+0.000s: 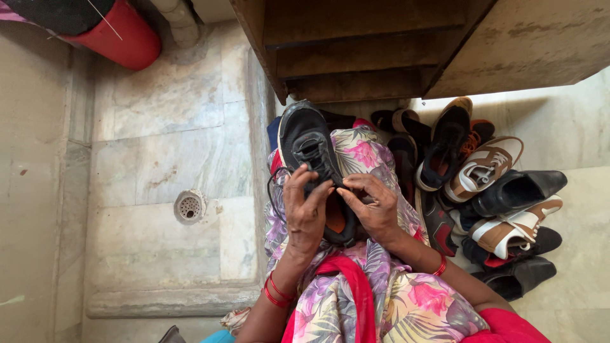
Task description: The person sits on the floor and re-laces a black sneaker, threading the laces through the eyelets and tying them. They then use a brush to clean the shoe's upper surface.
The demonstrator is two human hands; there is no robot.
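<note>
A black lace-up sneaker with an orange insole lies on my lap, toe pointing away from me. My left hand grips its left side near the tongue, fingers on the laces. My right hand pinches the lace end at the shoe's right edge by the opening. A loose black lace loops down to the left. Floral fabric covers my lap beneath the shoe. Red bangles ring both wrists.
A heap of shoes, black, brown-and-white and tan, lies to the right. A wooden stair or cabinet overhangs ahead. A round floor drain sits in the marble floor on the left. At top left is a red cylinder.
</note>
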